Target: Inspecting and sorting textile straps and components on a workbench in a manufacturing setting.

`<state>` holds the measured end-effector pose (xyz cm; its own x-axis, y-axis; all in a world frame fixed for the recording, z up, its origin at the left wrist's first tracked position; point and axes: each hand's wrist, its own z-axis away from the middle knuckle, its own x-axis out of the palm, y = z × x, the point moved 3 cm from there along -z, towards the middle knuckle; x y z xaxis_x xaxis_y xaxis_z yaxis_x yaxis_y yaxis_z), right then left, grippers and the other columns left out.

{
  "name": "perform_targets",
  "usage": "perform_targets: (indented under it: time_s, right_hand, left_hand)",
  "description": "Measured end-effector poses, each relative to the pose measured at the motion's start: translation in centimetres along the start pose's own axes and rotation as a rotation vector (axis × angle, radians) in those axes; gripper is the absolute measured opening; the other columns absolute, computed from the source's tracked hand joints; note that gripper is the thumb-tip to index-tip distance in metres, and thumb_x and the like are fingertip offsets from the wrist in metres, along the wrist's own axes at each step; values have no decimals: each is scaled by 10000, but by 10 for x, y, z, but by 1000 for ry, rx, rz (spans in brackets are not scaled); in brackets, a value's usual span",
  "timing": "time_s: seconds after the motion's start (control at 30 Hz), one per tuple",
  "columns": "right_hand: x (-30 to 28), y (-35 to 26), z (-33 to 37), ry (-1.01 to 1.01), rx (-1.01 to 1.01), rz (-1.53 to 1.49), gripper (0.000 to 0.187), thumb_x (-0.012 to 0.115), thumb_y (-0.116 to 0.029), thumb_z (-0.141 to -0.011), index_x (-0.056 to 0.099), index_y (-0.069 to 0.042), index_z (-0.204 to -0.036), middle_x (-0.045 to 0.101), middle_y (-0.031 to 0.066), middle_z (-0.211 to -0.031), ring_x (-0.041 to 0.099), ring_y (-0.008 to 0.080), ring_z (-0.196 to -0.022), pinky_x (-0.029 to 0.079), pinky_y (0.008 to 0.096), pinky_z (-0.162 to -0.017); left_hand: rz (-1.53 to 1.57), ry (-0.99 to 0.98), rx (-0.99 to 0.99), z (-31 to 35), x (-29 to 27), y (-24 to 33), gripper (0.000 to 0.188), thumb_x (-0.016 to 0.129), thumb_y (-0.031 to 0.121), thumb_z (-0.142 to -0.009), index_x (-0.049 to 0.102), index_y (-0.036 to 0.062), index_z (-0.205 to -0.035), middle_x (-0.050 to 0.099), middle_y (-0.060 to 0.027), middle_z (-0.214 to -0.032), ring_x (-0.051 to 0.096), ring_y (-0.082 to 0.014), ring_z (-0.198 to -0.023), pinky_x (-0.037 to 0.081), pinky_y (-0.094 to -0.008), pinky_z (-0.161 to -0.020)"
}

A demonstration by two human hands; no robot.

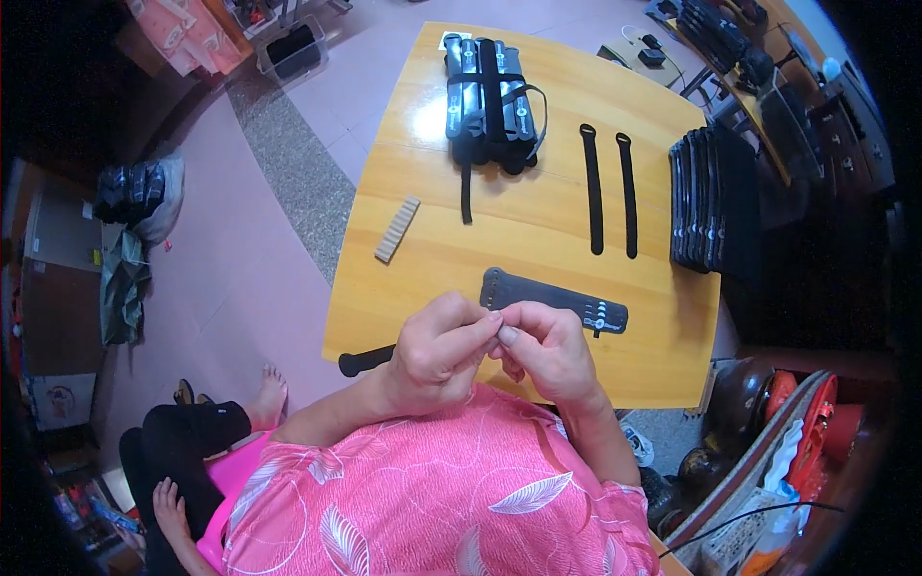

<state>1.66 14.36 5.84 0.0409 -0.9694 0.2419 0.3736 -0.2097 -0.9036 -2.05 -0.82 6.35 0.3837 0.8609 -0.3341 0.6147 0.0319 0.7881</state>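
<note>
Head view, looking down: your two bare hands meet above the near edge of a yellow wooden table [523, 235]. Your left hand [434, 353] and right hand [562, 360] are pinched narrow, thumbs and forefingers meeting tip to tip. Whether something tiny sits between them you cannot tell from here; the fingers hide it.

Just beyond your hands lies a flat dark grey panel [552, 296], its left end near your fingertips, its right end bearing pale markings. A black strap [365, 362] pokes out beside your left forearm. Farther off, to the left, lies a ridged tan strip [397, 230]; beyond it stands a strapped bundle [492, 96] of dark pieces. Two black straps [593, 197] lie side by side on the right, near a dark stack [711, 197] at the table's edge.

The step in hand seems to be fine fingertip work; the next move likely calls for a light, steady pinch.
</note>
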Motion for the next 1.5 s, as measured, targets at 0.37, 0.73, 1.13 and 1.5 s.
perform_targets:
  time_s: [0.37,0.73,1.13,1.5]
  right_hand:
    - [-1,18,-10,84,-36,22,90,554,-17,-816,618,16,-762,592,2,-670,503,46,-594,401,218,-519]
    - [-1,10,-8,6,7,-120,131,599,-96,-892,652,23,-897,641,60,-705,524,74,-512,407,202,-451]
    - [5,7,-7,-60,-29,-88,172,598,-158,-923,644,7,-909,628,16,-730,535,52,-582,440,197,-526]
    - [3,17,-12,7,-20,-144,105,537,-29,-823,624,-10,-767,552,-19,-630,438,20,-536,330,193,-465]
  left_hand:
    - [60,101,-66,2,7,-3,182,636,-94,-764,641,-65,-944,602,-154,-789,602,-229,-667,478,-296,-560]
    - [359,140,-412,4,3,-16,128,614,-31,-838,681,-23,-947,601,-81,-804,554,-143,-721,418,-257,-606]
    - [265,88,-264,4,-2,-6,145,601,-62,-832,649,-40,-967,581,-112,-820,586,-163,-709,459,-266,-586]
    - [-27,155,-95,0,7,3,127,596,-92,-791,610,-65,-914,590,-166,-786,593,-237,-661,460,-312,-543]
